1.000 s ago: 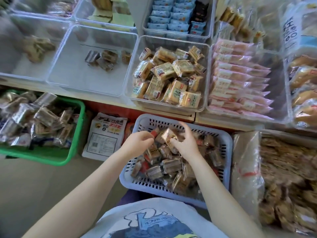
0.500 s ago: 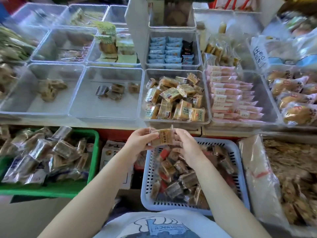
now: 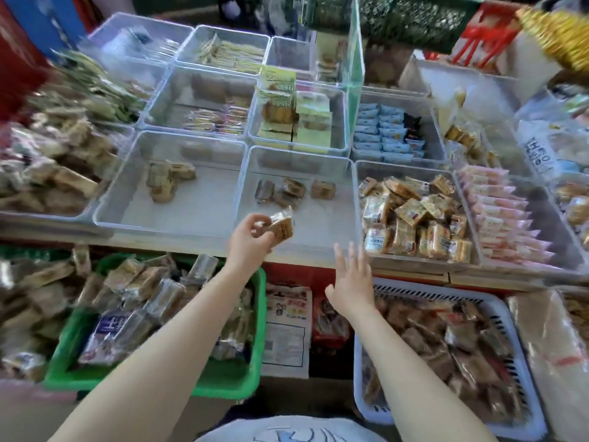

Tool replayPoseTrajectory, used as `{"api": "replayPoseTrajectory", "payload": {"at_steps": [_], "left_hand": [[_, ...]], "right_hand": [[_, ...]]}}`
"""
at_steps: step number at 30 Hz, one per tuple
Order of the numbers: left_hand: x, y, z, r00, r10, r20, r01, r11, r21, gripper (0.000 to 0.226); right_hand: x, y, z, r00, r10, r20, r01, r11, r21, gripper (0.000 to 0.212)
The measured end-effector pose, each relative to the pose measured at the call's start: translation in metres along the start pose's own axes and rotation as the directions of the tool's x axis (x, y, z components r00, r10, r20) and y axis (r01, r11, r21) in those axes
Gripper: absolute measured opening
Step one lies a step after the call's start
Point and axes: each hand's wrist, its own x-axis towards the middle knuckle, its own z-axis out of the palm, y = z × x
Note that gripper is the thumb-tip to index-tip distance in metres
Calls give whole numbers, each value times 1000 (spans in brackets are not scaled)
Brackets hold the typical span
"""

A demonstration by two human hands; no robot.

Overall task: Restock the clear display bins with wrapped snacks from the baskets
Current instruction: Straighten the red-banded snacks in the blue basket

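Clear bin on the surface holds four wrapped pieces; fuller bins flank it, with a green basket and white basket below. Left hand pinches a tan, clear-wrapped snack above the bin's near edge. Right hand, earlier sharing the snack, is spread and empty.

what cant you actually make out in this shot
- Print on the wrapped snack in the left hand: too small and blurred, head view.
- Piles at the far left: smeared by motion blur.
- White basket: its near edge is hidden by the right forearm, and its contents are blurred.
- Green basket: partly covered by the left forearm.
- Right hand: open, palm side unseen.
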Motion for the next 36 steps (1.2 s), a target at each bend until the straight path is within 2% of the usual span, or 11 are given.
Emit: {"api": "replayPoseTrajectory", "payload": {"at_steps": [3, 6, 10, 13, 17, 20, 22, 24, 26, 30, 36], "left_hand": [[29, -8, -2, 983, 183, 12, -177, 930, 321, 23], [50, -20, 8, 948, 262, 182, -319, 803, 504, 29], [53, -37, 20, 898, 27, 440, -389, 519, 761, 39], [50, -44, 21, 868, -56, 494, -460, 285, 841, 59], [43, -43, 23, 872, 77, 484, -475, 375, 796, 66], [14, -31, 39, 794, 442, 417, -603, 482, 636, 39], [-3, -26, 56, 783, 529, 329, -608, 537, 585, 19], [-12, -25, 76, 838, 416, 352, -543, 575, 612, 18], [-16, -29, 99, 857, 244, 454, -507, 558, 657, 21], [-30, -36, 145, 808, 57, 586, -527, 513, 677, 21], [-50, -48, 199, 727, -103, 679, -567, 466, 679, 25]], "right_hand": [[0, -3, -2, 998, 4, 55, -3, 1000, -18, 95], [1, 0, -5, 994, 15, 106, -7, 997, -75, 97], [4, 0, -5, 990, 11, 138, 2, 996, -91, 100], [5, 0, -6, 991, 11, 131, -1, 997, -74, 101], [5, 0, -9, 991, -16, 130, 23, 998, -51, 98], [1, 3, -13, 997, -30, 69, 28, 999, 27, 82], [-9, 10, -10, 994, -15, -108, 26, 994, 105, 62], [-24, 27, 1, 973, 42, -227, -10, 990, 143, 43], [-41, 54, 16, 979, 132, -158, -104, 979, 174, 30], [-64, 126, 47, 932, 355, 78, -363, 920, 145, 28], [-73, 212, 76, 840, 538, 69, -542, 833, 109, 36]]}}
